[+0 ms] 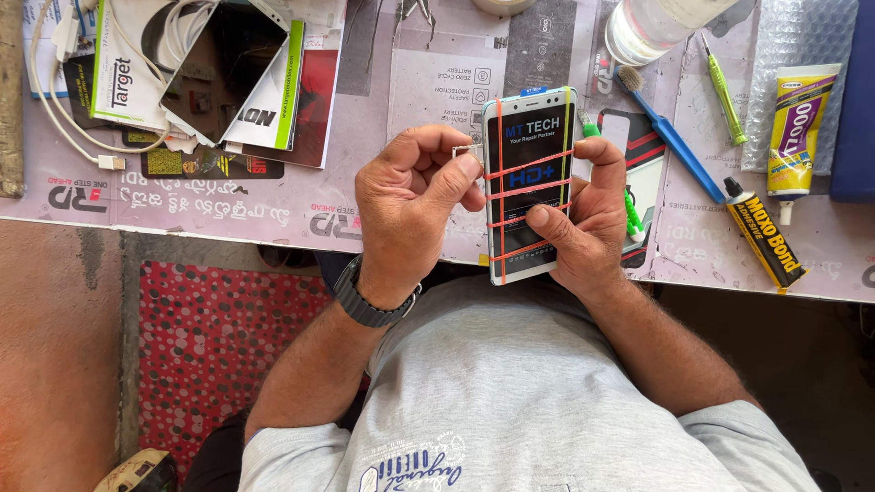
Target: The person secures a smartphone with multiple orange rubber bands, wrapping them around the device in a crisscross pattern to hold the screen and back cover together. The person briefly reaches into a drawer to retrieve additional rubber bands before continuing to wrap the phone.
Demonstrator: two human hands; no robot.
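Note:
A white-framed smartphone (529,182) with a dark printed screen film is bound by several orange rubber bands, crosswise and lengthwise. My right hand (588,223) grips it from the right side, thumb across the lower screen. My left hand (415,205) is at the phone's left edge, thumb and forefinger pinched on a small silvery tray-like piece (471,151) touching that edge. A dark watch (365,301) sits on my left wrist.
On the printed work mat (273,205) lie a blue-handled brush (670,137), a green-handled tool (725,87), a black-and-yellow glue tube (764,239), a yellow glue tube (795,128), a clear plastic jar (652,27), white cables (64,100) and a boxed screen part (219,73).

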